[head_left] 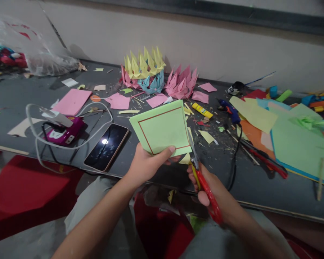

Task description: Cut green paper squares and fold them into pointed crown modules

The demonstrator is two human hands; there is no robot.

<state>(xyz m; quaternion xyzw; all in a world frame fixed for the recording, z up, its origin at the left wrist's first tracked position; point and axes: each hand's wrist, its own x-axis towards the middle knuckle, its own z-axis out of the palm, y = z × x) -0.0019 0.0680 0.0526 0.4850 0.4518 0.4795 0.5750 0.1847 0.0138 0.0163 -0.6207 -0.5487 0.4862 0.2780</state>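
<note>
My left hand (151, 160) pinches the lower edge of a light green sheet of paper (162, 129), thumb in front and fingers behind. Brown-red lines run on the paper near its edges, forming a frame. In my right hand (205, 183) is a pair of scissors (209, 198) with red and yellow handles. Their blades point up and lie along the paper's right edge, near its lower right corner. How far the blades are apart I cannot make out. Behind the paper, folded crowns in yellow (144, 64), blue (152, 83) and pink (181, 83) stand against the wall.
A phone (107, 146) lies left of my left hand, beside a purple power adapter (67, 131) with a looping white cable. To the right are a yellow glue tube (202, 110), a blue glue gun (229, 109), red-handled pliers-like tool (268, 162) and coloured paper sheets (305, 140). Scraps litter the table.
</note>
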